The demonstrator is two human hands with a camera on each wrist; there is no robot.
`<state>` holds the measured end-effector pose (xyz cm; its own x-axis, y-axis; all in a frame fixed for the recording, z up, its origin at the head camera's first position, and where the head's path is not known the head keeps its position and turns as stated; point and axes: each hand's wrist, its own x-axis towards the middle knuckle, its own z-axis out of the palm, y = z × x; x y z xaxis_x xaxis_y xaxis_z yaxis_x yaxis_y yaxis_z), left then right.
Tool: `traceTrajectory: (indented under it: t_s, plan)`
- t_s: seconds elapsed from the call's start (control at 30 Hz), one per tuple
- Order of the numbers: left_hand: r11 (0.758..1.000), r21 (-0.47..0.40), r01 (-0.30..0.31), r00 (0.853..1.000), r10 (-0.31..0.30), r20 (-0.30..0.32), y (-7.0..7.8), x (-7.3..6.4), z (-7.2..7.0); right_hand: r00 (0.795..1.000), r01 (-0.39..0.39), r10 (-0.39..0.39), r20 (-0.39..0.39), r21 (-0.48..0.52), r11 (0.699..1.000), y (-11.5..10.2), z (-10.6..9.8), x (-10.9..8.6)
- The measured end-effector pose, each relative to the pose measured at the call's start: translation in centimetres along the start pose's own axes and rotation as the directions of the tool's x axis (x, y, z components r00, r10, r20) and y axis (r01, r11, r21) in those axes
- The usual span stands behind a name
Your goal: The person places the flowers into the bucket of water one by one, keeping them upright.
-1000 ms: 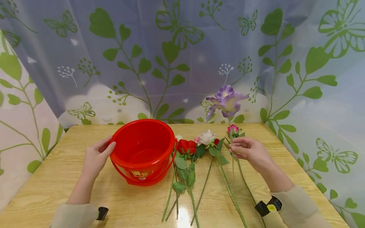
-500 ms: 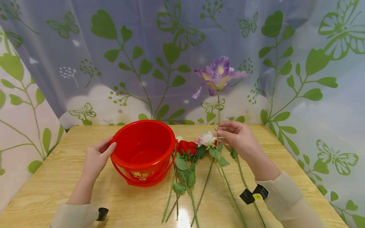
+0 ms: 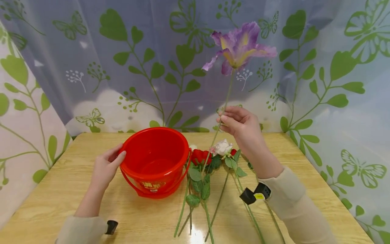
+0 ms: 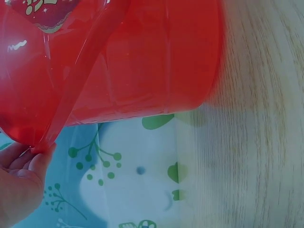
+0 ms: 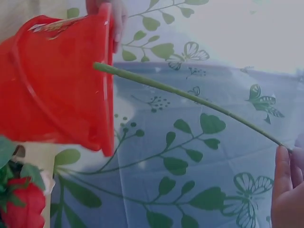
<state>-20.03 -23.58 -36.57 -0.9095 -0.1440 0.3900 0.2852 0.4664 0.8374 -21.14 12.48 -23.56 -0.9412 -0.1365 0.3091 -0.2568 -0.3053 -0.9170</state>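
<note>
My left hand (image 3: pixel 105 167) grips the rim of a red plastic bucket (image 3: pixel 155 183) at its left side, thumb over the edge. In the left wrist view the fingers (image 4: pixel 40 161) pinch the rim where the handle joins. My right hand (image 3: pixel 243 127) pinches the green stem (image 3: pixel 226 95) of a purple artificial iris (image 3: pixel 237 47), held up with the bloom high and the stem slanting down to the left. The stem's lower end (image 5: pixel 102 66) overlaps the bucket's rim in the right wrist view. The bucket stands on the table, mouth up.
Right of the bucket, several artificial flowers lie on the wooden table (image 3: pixel 137 220), among them a red rose (image 3: pixel 199 156) and a white-pink rose (image 3: pixel 222 147), stems toward the front edge. A patterned curtain (image 3: pixel 143 44) hangs behind the table.
My right hand has lifted the purple iris from among the flowers at the right, moving up and left. The left hand stays on the bucket's rim.
</note>
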Motion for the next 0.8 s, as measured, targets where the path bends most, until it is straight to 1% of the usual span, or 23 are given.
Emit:
traceTrajectory:
  t_s: [0.2,0.37,0.47,0.6,0.8]
  plan:
    - [1.000,-0.011,0.000,1.000,0.000,0.020,0.2,0.0,0.0,0.993,0.101,-0.092,-0.077,0.121,0.988,0.0,2.3,1.2]
    - [1.000,-0.012,-0.006,1.000,0.006,0.020,0.3,0.0,-0.1,0.987,0.115,-0.095,-0.129,0.157,0.981,0.7,4.0,2.1]
    - [1.000,-0.024,-0.003,1.000,0.003,0.017,0.3,0.0,0.0,0.986,0.111,-0.091,-0.137,0.149,0.983,1.6,4.8,2.6]
    - [1.000,-0.022,0.002,1.000,-0.001,0.015,0.3,0.0,-0.1,0.990,0.096,-0.083,-0.116,0.115,0.989,3.2,6.0,3.0]
    - [1.000,0.000,0.003,1.000,-0.003,0.010,0.4,0.0,0.0,0.998,0.042,-0.042,-0.053,0.005,0.999,5.9,7.2,3.1]
